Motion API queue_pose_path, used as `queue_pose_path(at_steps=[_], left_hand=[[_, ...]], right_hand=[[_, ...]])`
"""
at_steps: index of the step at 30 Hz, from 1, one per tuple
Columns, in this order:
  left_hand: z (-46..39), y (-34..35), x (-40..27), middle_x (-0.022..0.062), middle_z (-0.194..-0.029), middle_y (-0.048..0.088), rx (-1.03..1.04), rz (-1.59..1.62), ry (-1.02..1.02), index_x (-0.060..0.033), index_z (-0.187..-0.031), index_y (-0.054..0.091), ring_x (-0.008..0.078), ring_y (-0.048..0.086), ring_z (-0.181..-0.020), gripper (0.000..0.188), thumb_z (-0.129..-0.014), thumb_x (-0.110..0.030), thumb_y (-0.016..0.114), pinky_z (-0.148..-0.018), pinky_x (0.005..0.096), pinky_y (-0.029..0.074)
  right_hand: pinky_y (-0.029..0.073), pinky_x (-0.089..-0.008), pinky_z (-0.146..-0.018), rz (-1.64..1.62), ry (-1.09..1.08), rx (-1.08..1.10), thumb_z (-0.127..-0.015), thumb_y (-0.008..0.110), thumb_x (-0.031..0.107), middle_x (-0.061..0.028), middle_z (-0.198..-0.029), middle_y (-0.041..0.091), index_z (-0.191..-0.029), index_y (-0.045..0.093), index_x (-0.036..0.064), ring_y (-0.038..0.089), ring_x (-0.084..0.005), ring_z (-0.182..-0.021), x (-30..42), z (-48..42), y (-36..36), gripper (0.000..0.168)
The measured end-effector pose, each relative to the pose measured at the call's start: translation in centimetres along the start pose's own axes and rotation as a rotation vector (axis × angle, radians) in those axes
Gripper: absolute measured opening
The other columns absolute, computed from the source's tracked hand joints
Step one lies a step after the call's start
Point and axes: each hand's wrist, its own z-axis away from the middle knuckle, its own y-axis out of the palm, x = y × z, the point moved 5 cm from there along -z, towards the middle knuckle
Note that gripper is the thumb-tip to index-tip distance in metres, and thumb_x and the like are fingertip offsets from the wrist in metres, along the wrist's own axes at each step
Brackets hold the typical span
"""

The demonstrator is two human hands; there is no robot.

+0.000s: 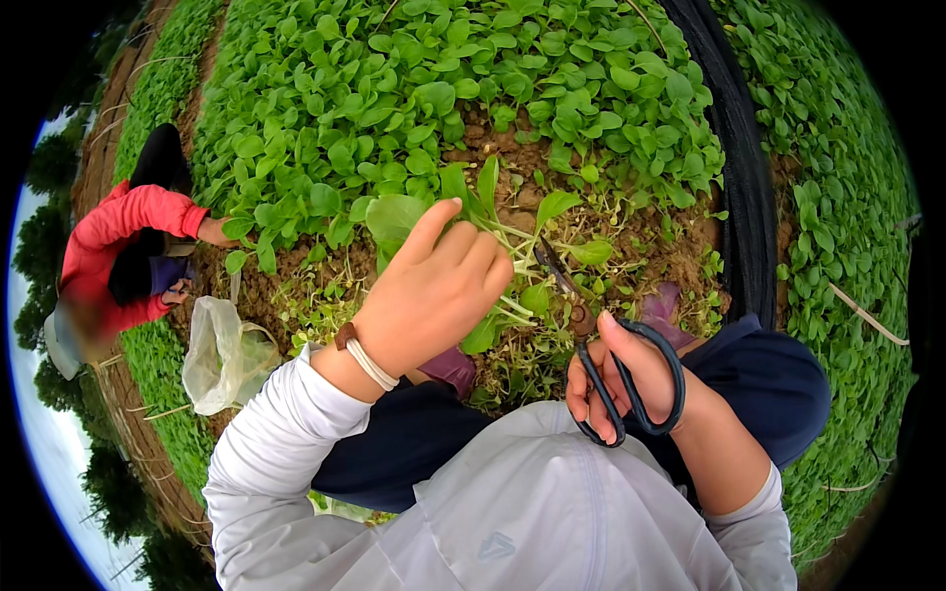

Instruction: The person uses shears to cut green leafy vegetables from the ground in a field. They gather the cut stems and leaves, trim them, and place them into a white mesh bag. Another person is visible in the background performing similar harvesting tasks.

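My left hand (436, 288) is closed round a bunch of leafy green plants (395, 220), whose pale stems stick out to the right below the fingers. In my right hand (635, 369) is a pair of scissors (582, 319) with black loop handles and rusty blades. The blades point up and left, their tips beside the stems of the bunch; they look closed or nearly so. Under both hands lies brown soil (517, 199) with small seedlings and cut bits of plant.
Dense leafy greens (443, 66) grow ahead. A black cloth strip (739, 148) runs along the right side, with another bed (850, 221) beyond. At left stands a translucent plastic bag (214, 354); past it a person in a red jacket (96, 251) crouches, one hand at the plants.
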Motion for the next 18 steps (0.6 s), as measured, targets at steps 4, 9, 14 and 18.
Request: queue_pose_path(at_steps=[4,9,14,18], left_hand=[[-0.2,-0.3,-0.4,0.0006,-0.069,0.043,-0.006,-0.007,0.026,-0.0096,-0.083,0.053,0.0143,0.048,-0.073,0.015,-0.069,-0.010,0.052,-0.096,0.0370,0.032],[-0.1,-0.3,-0.5,0.0006,-0.069,0.042,-0.025,-0.006,0.030,-0.0100,-0.083,0.053,0.0142,0.048,-0.073,0.015,-0.069,-0.009,0.052,-0.096,0.0377,0.031],[0.1,0.0,0.2,0.0010,-0.070,0.044,0.019,-0.022,-0.015,-0.0098,-0.084,0.053,0.0149,0.049,-0.074,0.015,-0.069,-0.009,0.052,-0.095,0.0383,0.031],[0.1,0.0,0.7,0.0014,-0.072,0.045,0.035,-0.040,-0.055,-0.0089,-0.082,0.053,0.0159,0.049,-0.074,0.013,-0.070,-0.009,0.051,-0.095,0.0381,0.032]], right_hand=[[0.036,-0.0216,-0.035,-0.104,0.018,0.004,-0.085,0.021,0.063,-0.0064,-0.056,0.055,-0.067,0.053,0.002,0.050,-0.0125,-0.037,-0.5,-0.1,-0.1,0.070],[0.034,-0.0222,-0.030,-0.150,-0.083,-0.084,-0.086,0.028,0.060,-0.0080,-0.053,0.051,-0.065,0.048,0.004,0.042,-0.0117,-0.031,-0.2,-0.5,-0.8,0.064],[0.038,-0.0220,-0.035,-0.095,-0.222,-0.147,-0.086,0.021,0.061,-0.0079,-0.054,0.052,-0.065,0.048,0.005,0.046,-0.0117,-0.035,0.9,0.5,-0.8,0.066],[0.041,-0.0226,-0.042,0.213,-0.056,-0.008,-0.086,0.016,0.061,-0.0053,-0.055,0.052,-0.066,0.050,0.003,0.051,-0.0117,-0.040,0.2,1.4,0.6,0.070]])
